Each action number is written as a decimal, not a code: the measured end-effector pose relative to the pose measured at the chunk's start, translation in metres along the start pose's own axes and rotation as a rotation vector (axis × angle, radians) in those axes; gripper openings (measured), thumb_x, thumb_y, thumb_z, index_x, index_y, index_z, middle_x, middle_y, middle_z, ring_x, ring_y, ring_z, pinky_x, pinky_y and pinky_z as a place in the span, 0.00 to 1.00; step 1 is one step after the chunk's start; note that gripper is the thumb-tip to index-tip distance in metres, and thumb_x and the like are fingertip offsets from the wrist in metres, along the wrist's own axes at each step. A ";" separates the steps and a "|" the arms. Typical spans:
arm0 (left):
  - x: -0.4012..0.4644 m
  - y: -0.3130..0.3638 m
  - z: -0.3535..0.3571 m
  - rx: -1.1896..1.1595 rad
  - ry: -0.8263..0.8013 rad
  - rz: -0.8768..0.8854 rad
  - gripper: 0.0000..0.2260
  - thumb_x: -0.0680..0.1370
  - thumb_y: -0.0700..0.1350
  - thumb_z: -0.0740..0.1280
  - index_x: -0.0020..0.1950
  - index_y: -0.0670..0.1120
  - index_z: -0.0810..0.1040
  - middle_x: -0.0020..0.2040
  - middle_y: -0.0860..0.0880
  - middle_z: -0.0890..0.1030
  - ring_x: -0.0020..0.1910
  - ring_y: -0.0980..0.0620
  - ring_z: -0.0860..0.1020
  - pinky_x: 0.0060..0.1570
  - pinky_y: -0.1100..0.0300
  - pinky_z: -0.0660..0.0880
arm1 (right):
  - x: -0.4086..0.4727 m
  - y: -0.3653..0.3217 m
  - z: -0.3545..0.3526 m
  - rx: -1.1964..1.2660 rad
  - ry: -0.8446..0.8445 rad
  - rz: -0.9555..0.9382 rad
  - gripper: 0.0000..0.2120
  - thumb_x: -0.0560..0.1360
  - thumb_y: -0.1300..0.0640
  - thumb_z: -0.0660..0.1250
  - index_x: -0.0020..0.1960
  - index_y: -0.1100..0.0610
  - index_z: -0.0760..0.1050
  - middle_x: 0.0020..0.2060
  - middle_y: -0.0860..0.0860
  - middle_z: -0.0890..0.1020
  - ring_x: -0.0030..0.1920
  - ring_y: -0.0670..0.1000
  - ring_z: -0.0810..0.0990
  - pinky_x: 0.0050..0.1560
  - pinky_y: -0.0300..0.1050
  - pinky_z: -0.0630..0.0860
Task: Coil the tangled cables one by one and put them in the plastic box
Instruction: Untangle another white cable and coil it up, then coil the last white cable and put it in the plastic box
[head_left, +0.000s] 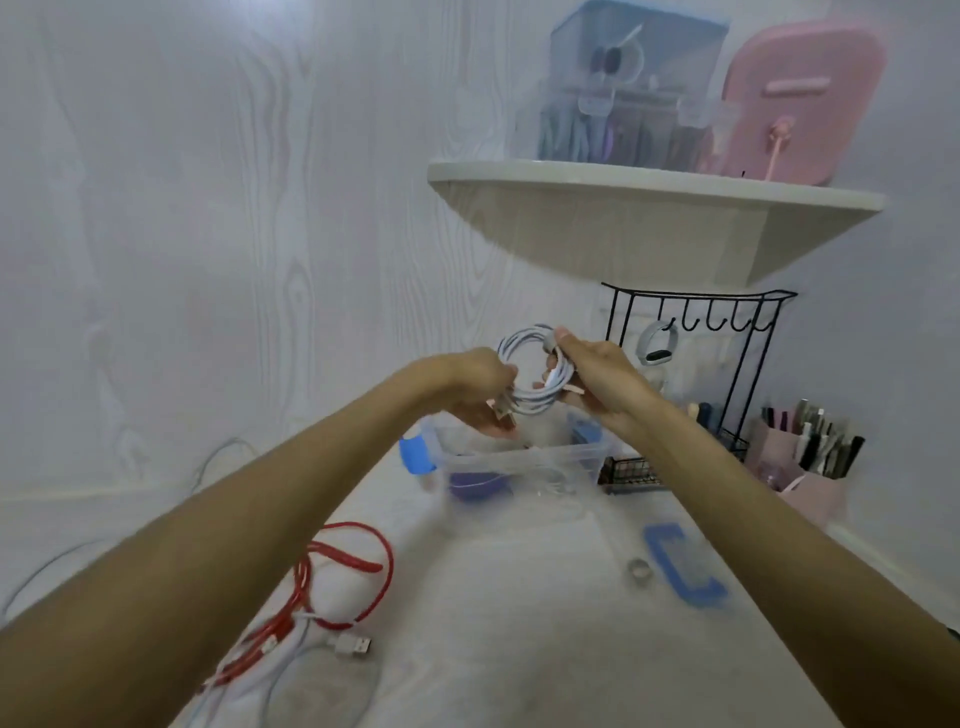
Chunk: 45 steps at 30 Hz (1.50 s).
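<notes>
Right hand (602, 379) pinching right side of white coil (535, 371); left hand (470, 387) gripping lower left with plug end. Coil hanging between hands, just above open box (519, 460) on worktop (519, 623). Risk: loops springing loose if either grip is slackening. Red cable (337, 571) lying tangled near left forearm, waiting.

Above the clear plastic box with blue latches (519, 460), the left hand (470, 384) and right hand (605, 382) grip a coiled white cable (535, 374). Left of the box lie tangled red and white cables (322, 587); a blue-rimmed clear lid (683, 564) lies right of it.
</notes>
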<state>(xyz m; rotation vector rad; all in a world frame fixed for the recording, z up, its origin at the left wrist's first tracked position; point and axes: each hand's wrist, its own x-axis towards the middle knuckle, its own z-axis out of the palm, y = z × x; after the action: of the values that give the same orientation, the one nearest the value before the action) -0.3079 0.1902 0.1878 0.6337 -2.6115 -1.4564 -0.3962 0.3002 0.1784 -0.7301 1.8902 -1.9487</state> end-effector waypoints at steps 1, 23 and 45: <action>0.012 0.003 -0.009 0.013 0.010 -0.025 0.16 0.84 0.46 0.52 0.44 0.37 0.70 0.33 0.42 0.79 0.27 0.51 0.81 0.29 0.63 0.79 | 0.009 -0.003 -0.004 -0.037 -0.020 0.025 0.12 0.79 0.53 0.63 0.44 0.61 0.78 0.35 0.54 0.81 0.35 0.50 0.80 0.39 0.41 0.80; 0.181 -0.065 0.024 1.180 -0.167 0.216 0.19 0.78 0.56 0.64 0.60 0.42 0.77 0.53 0.44 0.79 0.51 0.44 0.78 0.50 0.55 0.73 | 0.147 0.088 0.016 -1.689 -0.682 0.208 0.28 0.74 0.56 0.70 0.72 0.59 0.66 0.65 0.56 0.75 0.61 0.53 0.77 0.58 0.42 0.73; 0.113 -0.052 -0.017 0.836 -0.199 0.049 0.18 0.82 0.50 0.58 0.70 0.46 0.70 0.66 0.42 0.73 0.56 0.45 0.76 0.56 0.53 0.76 | 0.104 0.039 -0.002 -1.249 -0.497 0.333 0.21 0.76 0.55 0.68 0.64 0.65 0.73 0.47 0.55 0.79 0.42 0.53 0.79 0.50 0.45 0.79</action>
<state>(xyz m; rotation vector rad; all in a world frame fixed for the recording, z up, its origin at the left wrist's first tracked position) -0.3904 0.1084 0.1395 0.4723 -3.3223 -0.3601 -0.4863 0.2402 0.1534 -0.9513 2.4843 -0.1663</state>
